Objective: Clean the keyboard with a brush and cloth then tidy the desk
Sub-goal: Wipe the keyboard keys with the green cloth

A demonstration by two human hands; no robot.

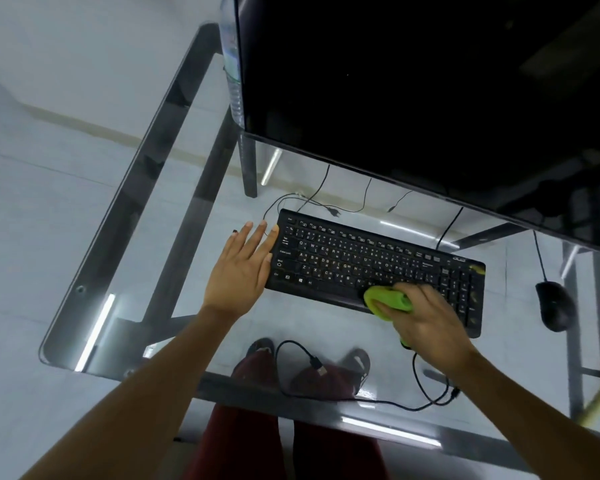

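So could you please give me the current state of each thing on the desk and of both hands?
Keyboard: flat on desk, being wiped.
Green cloth: bunched, on the keys.
Right hand: grips cloth.
Left hand: fingers straight, steadying keyboard's end.
Monitor: dark.
Mouse: untouched.
USB plug: loose, unplugged.

We see the person's own body from above. Both forearms are bare, with no sleeves reaching the wrists, and the left hand and right hand wear no gloves. At six o'clock, through the glass, dark red trousers cover both legs. Open dark sandals with straps sit on the feet.
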